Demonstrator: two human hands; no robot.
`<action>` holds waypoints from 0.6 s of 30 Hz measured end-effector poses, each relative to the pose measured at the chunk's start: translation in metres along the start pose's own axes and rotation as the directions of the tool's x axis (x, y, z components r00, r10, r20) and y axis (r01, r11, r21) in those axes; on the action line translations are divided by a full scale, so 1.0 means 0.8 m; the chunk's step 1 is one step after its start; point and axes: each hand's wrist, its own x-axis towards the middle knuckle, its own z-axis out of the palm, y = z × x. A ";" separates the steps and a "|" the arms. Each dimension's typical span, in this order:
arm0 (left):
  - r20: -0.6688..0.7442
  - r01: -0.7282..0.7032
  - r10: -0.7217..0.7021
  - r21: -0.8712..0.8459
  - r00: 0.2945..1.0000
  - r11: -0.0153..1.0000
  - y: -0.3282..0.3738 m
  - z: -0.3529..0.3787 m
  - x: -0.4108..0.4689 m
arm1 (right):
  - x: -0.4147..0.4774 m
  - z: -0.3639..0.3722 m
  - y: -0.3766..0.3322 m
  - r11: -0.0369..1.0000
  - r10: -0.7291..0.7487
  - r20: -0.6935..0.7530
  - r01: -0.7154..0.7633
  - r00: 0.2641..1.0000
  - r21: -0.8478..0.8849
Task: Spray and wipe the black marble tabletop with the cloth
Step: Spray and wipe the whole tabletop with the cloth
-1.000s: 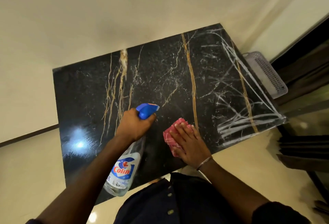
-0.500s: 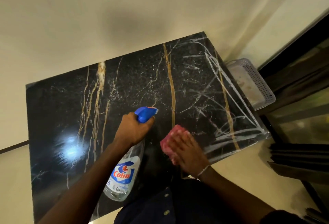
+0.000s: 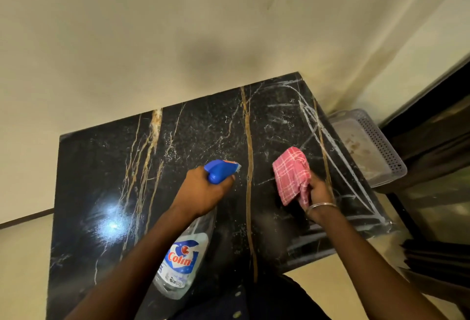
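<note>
From the head camera, looking down: the black marble tabletop fills the middle of the shot, gold veins running up it and a bright glare spot low on its left side. White streaks cross its right part, out toward the far right corner.

Left hand is wrapped tight around the neck of the spray bottle, fingers closed just below the blue trigger head. The nozzle points away from the person, over the middle of the tabletop, next to the long gold vein. The clear bottle body hangs back toward the person under the forearm, its blue and red label facing up. Whether the bottle touches the stone, I can't tell.

Right hand is closed on the cloth, a pink check with white lines, bunched and gripped at its lower edge. The cloth stands up from the fist over the right part of the tabletop, near the white streaks; I can't tell if it touches the surface. A thin bangle sits on that wrist.

Off the right edge of the tabletop, lower down, a grey perforated basket sits by the wall. A dark garment with buttons shows at the bottom of the frame.
</note>
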 end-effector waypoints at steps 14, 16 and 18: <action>0.014 -0.042 0.042 0.059 0.999 0.997 0.047 0.021 -0.010 | -0.031 -0.006 -0.006 0.906 0.126 0.250 -0.214 0.960 0.364; -0.017 -0.026 0.027 0.050 0.999 0.998 0.047 0.023 -0.007 | -0.029 -0.012 -0.006 0.894 0.124 0.333 -0.251 0.935 0.371; -0.053 -0.005 0.008 0.069 0.999 0.998 0.047 0.024 -0.007 | -0.030 -0.015 -0.009 0.888 0.107 0.397 -0.266 0.912 0.374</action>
